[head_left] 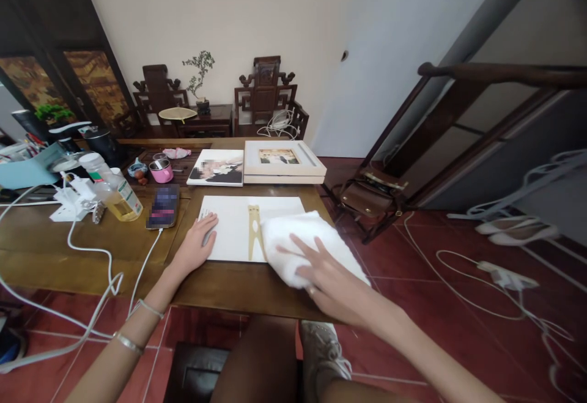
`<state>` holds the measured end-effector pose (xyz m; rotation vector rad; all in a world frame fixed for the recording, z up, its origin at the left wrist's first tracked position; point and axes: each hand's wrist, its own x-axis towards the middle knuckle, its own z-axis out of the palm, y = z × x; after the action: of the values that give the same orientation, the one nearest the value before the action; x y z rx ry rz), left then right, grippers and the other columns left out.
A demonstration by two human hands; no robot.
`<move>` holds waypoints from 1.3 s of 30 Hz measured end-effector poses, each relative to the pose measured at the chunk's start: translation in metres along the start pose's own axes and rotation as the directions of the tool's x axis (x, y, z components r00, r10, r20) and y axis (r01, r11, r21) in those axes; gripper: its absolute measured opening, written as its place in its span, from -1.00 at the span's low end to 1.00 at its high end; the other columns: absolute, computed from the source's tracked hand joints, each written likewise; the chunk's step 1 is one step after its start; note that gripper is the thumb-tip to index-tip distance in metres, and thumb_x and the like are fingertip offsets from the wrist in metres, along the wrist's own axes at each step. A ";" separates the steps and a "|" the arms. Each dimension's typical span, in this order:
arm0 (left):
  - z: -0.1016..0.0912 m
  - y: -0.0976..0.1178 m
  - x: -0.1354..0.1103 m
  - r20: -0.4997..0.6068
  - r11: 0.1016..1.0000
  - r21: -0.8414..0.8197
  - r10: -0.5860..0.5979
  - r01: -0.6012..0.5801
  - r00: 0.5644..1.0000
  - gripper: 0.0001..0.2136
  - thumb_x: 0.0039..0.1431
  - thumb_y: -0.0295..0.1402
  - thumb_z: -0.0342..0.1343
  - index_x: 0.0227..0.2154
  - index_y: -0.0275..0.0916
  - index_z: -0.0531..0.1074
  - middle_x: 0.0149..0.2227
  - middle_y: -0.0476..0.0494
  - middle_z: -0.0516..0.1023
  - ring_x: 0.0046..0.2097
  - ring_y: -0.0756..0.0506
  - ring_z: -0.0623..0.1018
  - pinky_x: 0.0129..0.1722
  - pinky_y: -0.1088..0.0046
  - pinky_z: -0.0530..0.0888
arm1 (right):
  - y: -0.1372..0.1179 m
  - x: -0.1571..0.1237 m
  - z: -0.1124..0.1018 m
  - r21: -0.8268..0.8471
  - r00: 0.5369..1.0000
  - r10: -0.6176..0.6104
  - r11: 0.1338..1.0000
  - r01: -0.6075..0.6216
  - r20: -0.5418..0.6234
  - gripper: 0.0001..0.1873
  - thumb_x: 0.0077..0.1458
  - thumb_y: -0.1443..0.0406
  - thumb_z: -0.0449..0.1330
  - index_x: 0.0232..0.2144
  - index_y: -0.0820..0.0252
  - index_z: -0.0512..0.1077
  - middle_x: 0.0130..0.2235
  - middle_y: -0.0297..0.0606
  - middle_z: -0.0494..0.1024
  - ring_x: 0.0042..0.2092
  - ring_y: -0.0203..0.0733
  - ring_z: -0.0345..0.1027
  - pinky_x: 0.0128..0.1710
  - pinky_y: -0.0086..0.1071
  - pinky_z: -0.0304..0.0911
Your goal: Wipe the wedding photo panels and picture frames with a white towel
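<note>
A white rectangular panel (pixel 229 232) with a tan, long-legged animal figure (pixel 254 225) lies flat on the wooden table. On its left edge my left hand (pixel 198 241) rests with the fingers stretched out. My right hand (pixel 316 262) presses on a folded white towel (pixel 298 238), which covers the panel's right part and hangs over the table's right side. The thumb seems tucked against the towel while the other fingers spread over its top. Behind the panel lie a photo print (pixel 216 167) and a thick pale frame box (pixel 284 172) with a picture in it.
On the wooden table (pixel 197 287), to the left, are a phone (pixel 162 206), a bottle of yellow liquid (pixel 121 198), a pink cup (pixel 161 172) and a white power strip (pixel 73 201) with trailing cables. A brown bag (pixel 369 198) hangs by a chair at right.
</note>
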<state>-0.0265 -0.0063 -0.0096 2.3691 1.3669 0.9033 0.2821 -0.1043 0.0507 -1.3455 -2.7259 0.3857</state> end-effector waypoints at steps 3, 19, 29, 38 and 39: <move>0.000 0.000 0.000 0.007 1.000 -0.004 0.006 -0.006 1.000 -0.62 0.24 -0.32 -0.09 0.04 -0.35 0.41 0.13 -0.35 0.41 0.23 -0.24 0.32 0.26 -0.02 0.13 | -0.014 -0.022 -0.004 0.037 0.997 -0.015 0.999 0.012 0.071 -0.66 -0.19 0.55 0.00 -0.40 0.21 0.46 0.29 -0.20 0.16 0.35 0.17 -0.34 0.26 0.28 -0.27; -0.003 0.004 0.000 0.019 1.000 -0.019 -0.006 0.006 1.000 -0.63 0.25 -0.31 -0.08 0.04 -0.30 0.41 0.14 -0.31 0.41 0.23 -0.22 0.32 0.27 -0.01 0.12 | 0.079 0.110 -0.005 -0.145 0.987 0.098 0.983 -0.117 -0.129 -0.65 0.12 0.39 -0.01 -0.07 0.36 0.40 0.18 0.15 0.31 0.34 0.23 -0.23 0.18 0.29 -0.15; -0.001 0.004 0.000 0.025 1.000 0.006 -0.002 0.002 1.000 -0.62 0.26 -0.31 -0.11 0.05 -0.32 0.40 0.14 -0.32 0.41 0.23 -0.21 0.32 0.27 0.00 0.13 | 0.005 -0.003 -0.003 0.011 0.999 -0.042 0.999 0.042 -0.008 -0.66 -0.19 0.54 0.01 -0.35 0.21 0.45 0.29 -0.09 0.15 0.35 0.14 -0.31 0.26 0.23 -0.21; -0.001 0.004 0.000 0.017 1.000 -0.002 -0.006 0.006 1.000 -0.63 0.25 -0.32 -0.10 0.04 -0.30 0.41 0.14 -0.31 0.41 0.23 -0.22 0.33 0.27 -0.02 0.12 | 0.041 0.028 0.000 0.039 0.995 -0.013 0.999 0.017 -0.094 -0.68 -0.04 0.48 -0.01 -0.24 0.24 0.42 0.27 0.02 0.18 0.35 0.07 -0.26 0.27 0.20 -0.27; -0.001 0.004 0.000 0.016 1.000 -0.005 -0.005 0.006 1.000 -0.63 0.24 -0.32 -0.09 0.04 -0.30 0.41 0.13 -0.31 0.41 0.23 -0.22 0.33 0.27 -0.01 0.13 | 0.051 0.042 0.000 0.025 0.994 -0.013 1.000 0.016 -0.104 -0.69 -0.01 0.47 -0.01 -0.22 0.25 0.42 0.25 0.03 0.23 0.35 0.08 -0.26 0.26 0.21 -0.28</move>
<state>-0.0242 -0.0086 -0.0065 2.3629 1.3631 0.8827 0.2956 -0.0414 0.0362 -1.3003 -2.6354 0.3390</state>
